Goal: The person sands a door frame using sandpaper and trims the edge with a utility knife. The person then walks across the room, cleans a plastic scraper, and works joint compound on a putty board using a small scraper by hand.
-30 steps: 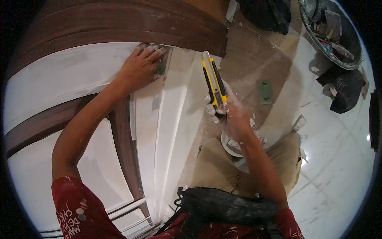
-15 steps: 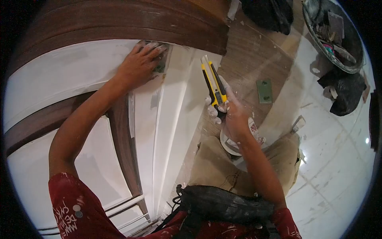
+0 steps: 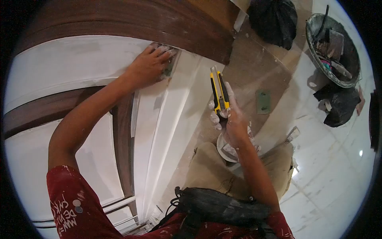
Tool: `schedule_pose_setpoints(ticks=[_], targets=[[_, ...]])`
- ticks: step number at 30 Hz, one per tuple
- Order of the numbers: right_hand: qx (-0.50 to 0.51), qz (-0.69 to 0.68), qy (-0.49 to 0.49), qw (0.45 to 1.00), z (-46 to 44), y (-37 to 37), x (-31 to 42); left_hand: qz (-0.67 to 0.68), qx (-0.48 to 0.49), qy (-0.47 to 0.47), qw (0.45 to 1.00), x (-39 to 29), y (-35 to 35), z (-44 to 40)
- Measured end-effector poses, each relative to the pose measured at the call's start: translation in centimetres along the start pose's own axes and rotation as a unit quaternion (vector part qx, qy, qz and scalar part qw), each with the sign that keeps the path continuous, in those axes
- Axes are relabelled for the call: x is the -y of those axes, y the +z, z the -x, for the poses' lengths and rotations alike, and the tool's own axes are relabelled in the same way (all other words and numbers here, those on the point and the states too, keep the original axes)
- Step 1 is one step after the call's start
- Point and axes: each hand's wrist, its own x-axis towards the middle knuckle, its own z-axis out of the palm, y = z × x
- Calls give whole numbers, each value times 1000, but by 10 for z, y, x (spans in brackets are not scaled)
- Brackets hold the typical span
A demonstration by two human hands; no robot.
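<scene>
Now mid-frame, right hand, grip wrapped round the cutter: whitened fingers could slip! Left hand's grip? Can't tell.

A bucket (holding what may be tools) sits near a black bag.

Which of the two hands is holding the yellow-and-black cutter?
The right hand, with the cutter in its grasp; the left hand is away from it, at the white frame.
</scene>
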Motion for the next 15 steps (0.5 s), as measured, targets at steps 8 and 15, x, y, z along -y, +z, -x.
schedule_pose_setpoints(ticks=[8,15], targets=[[0,-55,-29,998,-1,-13,2,-9,38,1,999,-1,-2,0],[-29,25,-5,999,-2,-15,-12,-21,37,4,999,-2,-3,-1]])
